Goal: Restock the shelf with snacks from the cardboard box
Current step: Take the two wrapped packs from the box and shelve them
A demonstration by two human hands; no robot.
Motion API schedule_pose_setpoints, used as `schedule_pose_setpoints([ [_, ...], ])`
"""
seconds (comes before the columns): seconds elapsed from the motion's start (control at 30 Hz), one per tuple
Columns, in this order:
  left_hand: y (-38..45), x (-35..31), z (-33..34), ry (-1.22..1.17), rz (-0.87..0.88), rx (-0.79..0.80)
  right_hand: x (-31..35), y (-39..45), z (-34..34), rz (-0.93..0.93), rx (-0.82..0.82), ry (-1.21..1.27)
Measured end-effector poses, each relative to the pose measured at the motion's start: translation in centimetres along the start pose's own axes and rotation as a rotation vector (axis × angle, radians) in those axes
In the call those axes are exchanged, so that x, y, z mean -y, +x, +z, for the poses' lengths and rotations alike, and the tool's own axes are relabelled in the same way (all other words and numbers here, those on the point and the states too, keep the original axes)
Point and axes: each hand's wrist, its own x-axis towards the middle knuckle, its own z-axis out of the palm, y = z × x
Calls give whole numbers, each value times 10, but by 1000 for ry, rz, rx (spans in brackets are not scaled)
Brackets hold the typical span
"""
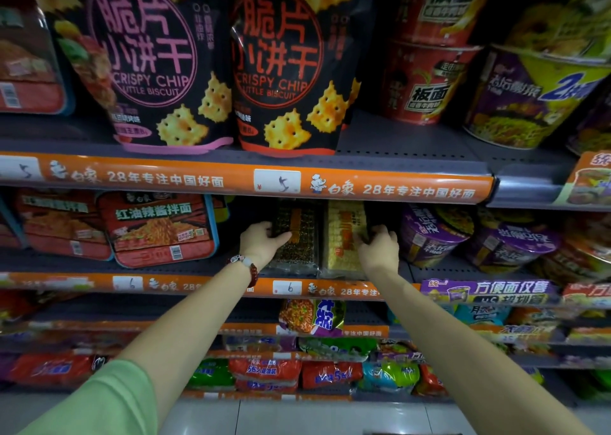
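Two flat clear snack packs lean side by side on the middle shelf (pixel 185 269). The dark pack (pixel 299 236), with an orange label strip, is on the left. My left hand (pixel 261 241) grips its left edge; a bead bracelet is on that wrist. The yellow pack (pixel 344 236) stands on the right, and my right hand (pixel 380 249) holds its right edge. Both arms reach straight forward under the shelf above. The cardboard box is out of view.
Red tray noodles (pixel 158 229) stand left of the packs, purple cup noodles (pixel 429 236) to the right. Above, two black biscuit bags (pixel 277 64) and red cups (pixel 423 77). Lower shelves hold bagged noodles (pixel 310 315). An orange price rail (pixel 396 190) overhangs my hands.
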Motion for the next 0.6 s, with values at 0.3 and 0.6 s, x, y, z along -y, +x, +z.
schedule_pose_setpoints([
  [0.3,-19,-9,-21,175,209,-36,16,-18,-12,-297,20,-304],
  [0.6,-44,-33,-24,281,582,162,15,-61,-19,-369,39,-196],
])
